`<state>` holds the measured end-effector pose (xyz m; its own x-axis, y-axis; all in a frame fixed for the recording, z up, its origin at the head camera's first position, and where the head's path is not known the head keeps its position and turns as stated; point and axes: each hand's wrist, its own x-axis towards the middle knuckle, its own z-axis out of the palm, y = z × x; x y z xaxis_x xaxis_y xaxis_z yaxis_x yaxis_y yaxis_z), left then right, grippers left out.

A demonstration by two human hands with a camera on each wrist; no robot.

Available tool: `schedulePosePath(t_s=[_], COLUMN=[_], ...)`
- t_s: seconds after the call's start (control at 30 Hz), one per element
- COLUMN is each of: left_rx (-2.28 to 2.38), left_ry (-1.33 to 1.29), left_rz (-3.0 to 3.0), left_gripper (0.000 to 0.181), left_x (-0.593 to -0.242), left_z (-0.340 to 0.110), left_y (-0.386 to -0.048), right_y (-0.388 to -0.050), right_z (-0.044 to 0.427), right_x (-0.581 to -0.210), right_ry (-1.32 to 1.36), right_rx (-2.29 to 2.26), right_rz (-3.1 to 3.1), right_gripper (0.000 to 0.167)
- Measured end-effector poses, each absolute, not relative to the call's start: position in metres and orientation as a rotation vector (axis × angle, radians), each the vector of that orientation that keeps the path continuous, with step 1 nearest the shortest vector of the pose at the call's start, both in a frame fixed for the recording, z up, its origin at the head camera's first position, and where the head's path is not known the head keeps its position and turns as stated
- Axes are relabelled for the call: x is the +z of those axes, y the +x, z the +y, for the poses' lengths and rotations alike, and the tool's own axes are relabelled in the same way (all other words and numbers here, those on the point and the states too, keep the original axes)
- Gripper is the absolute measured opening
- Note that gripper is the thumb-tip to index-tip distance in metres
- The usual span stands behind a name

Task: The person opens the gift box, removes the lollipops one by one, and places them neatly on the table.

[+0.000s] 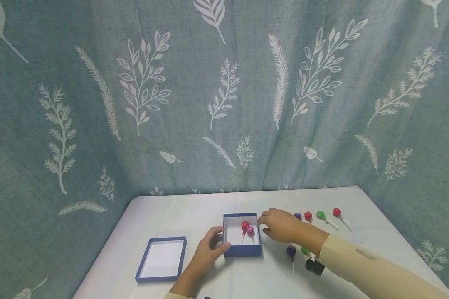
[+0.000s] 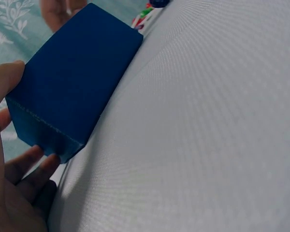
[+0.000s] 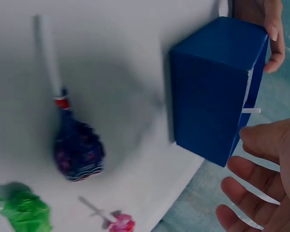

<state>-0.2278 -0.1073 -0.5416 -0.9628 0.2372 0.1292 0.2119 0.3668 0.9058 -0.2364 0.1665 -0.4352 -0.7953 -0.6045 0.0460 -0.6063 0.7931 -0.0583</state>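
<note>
A blue box (image 1: 243, 251) with a white inside stands uncovered on the table, holding a red lollipop (image 1: 245, 225) and a pink lollipop (image 1: 250, 231). My left hand (image 1: 205, 251) holds the box's left side, thumb at the near corner and fingers against the side wall. At the box's right rim is my right hand (image 1: 278, 224), its fingers loosely bent and nothing visible between them. In the right wrist view, a white stick (image 3: 251, 110) pokes past the rim near the thumb. A dark purple lollipop (image 3: 79, 150) lies on the table beside the box.
Left of the box lies a blue-edged, white-lined lid (image 1: 157, 279). Under and beyond my right forearm are several lollipops, including a green one (image 1: 321, 214) and a red one (image 1: 336, 212). A leaf-patterned curtain (image 1: 247, 104) hangs behind the white table (image 1: 202, 207).
</note>
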Motion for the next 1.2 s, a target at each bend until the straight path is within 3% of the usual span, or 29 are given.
schedulePosePath(t_s=[0.7, 1.2], left_rx=[1.700, 1.730], left_ry=[0.402, 0.410], left_rz=[2.555, 2.530], left_gripper=[0.055, 0.052], left_x=[-0.552, -0.542], left_z=[-0.108, -0.107], left_y=[-0.223, -0.228], right_y=[-0.269, -0.262], right_z=[0.123, 0.103], right_x=[-0.464, -0.470], right_ry=[0.916, 0.671], right_rx=[0.029, -0.090], right_rz=[-2.963, -3.149], right_gripper=[0.005, 0.023])
